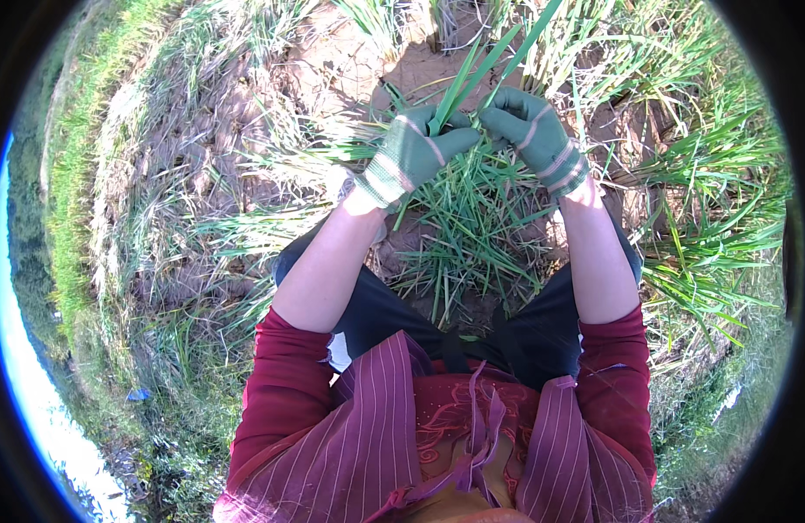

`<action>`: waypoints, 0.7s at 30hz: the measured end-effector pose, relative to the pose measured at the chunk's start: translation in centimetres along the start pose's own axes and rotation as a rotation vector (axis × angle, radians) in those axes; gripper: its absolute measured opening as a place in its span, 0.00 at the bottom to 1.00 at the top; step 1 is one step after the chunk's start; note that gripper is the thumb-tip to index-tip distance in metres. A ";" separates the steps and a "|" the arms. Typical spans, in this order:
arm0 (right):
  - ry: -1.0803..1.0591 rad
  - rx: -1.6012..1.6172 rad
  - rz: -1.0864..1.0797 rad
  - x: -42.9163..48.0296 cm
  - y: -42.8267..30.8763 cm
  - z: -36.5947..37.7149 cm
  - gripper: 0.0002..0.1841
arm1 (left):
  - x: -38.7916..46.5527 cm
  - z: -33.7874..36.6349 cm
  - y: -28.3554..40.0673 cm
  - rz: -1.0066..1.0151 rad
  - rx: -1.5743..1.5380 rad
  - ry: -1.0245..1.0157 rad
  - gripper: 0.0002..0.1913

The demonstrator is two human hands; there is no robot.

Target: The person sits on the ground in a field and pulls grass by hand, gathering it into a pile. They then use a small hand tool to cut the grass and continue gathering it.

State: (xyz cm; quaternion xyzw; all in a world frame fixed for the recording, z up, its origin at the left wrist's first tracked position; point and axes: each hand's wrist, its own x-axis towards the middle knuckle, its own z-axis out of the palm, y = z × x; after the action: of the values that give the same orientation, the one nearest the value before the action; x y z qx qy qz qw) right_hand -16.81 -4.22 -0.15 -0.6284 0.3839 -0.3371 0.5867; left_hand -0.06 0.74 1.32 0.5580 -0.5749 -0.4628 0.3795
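Note:
Both hands wear green knit gloves with pale stripes and meet close together in front of my knees. My left hand [423, 145] is closed around long flat green leaf blades [469, 85] that rise toward the top of the view. Close beside it, my right hand [528, 134] pinches a green stalk [495, 88] between thumb and fingers. The fingertips almost touch, and the lower ends of the blades are partly hidden by the gloves. Beneath the hands lies a loose heap of cut green grass [477, 216] between my legs.
Brown soil [350, 59] shows beyond the hands. Flattened, partly dry stalks [200, 150] spread to the left. Leafy green clumps [709, 163] stand on the right. A strip of standing crop [76, 196] runs along the far left. My dark trousers [389, 294] frame the heap.

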 end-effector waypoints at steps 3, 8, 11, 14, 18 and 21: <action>-0.008 -0.015 -0.019 0.1 0.4 0.0 0.08 | 0.0 0.0 -0.1 -0.006 0.027 -0.008 0.11; -0.039 0.001 -0.009 0.0 0.3 0.0 0.07 | 0.0 0.0 0.0 -0.008 0.001 -0.011 0.10; -0.044 0.033 -0.026 0.0 0.4 0.0 0.06 | 0.0 0.1 -0.1 0.004 -0.004 -0.018 0.10; -0.011 0.072 -0.072 0.0 0.4 0.3 0.07 | 0.0 0.1 0.1 -0.001 -0.008 -0.027 0.10; -0.019 0.062 -0.090 0.1 0.7 0.4 0.07 | -0.1 0.0 0.2 -0.034 0.004 -0.029 0.10; -0.021 0.054 -0.095 -0.1 0.5 0.4 0.07 | -0.2 -0.1 0.5 -0.065 0.006 -0.030 0.10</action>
State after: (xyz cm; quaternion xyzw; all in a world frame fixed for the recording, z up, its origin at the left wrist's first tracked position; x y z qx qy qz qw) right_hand -16.51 -3.97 -0.71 -0.6335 0.3381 -0.3680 0.5907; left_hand -0.09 0.93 1.84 0.5704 -0.5634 -0.4813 0.3542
